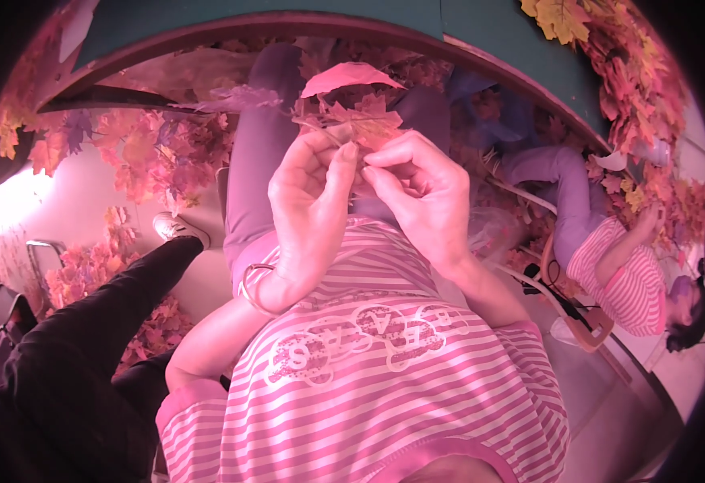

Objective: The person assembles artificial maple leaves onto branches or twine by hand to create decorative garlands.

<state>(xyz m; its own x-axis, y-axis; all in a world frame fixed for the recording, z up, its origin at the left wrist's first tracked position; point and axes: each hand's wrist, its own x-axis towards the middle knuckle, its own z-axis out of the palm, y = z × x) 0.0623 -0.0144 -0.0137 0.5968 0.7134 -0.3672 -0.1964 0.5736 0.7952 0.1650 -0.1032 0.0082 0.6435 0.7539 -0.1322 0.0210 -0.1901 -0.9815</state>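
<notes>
Nearest the camera is the wearer's own pink-and-white striped shirt, white lettering across its chest, just behind two bare hands. Only the head view looks on. Beyond the shirt, over the lap in mauve trousers, the left hand has thumb and forefinger closed in a pinch at the near end of an orange leaf cluster, its other fingers curled. Just beside it, the right hand is drawn up the same way, thumb tip close to forefinger; what lies between those tips is too small to tell. Directly past the fingertips sits the cluster, with one pink leaf-shaped piece behind it. One thin bracelet circles the left wrist.

As for containers, crumpled plastic, perhaps bags, shows in three places: one clear sheet ahead and left of the hands, one blue piece ahead and right, one pale piece just right of the right hand; their contents cannot be made out.

Past the hands curves one green table. Heaped leaves, too many to count, lie on both sides. Two other people are near: one in black trousers with one pale shoe showing, left of the hands; another in a striped top, well to the right.
</notes>
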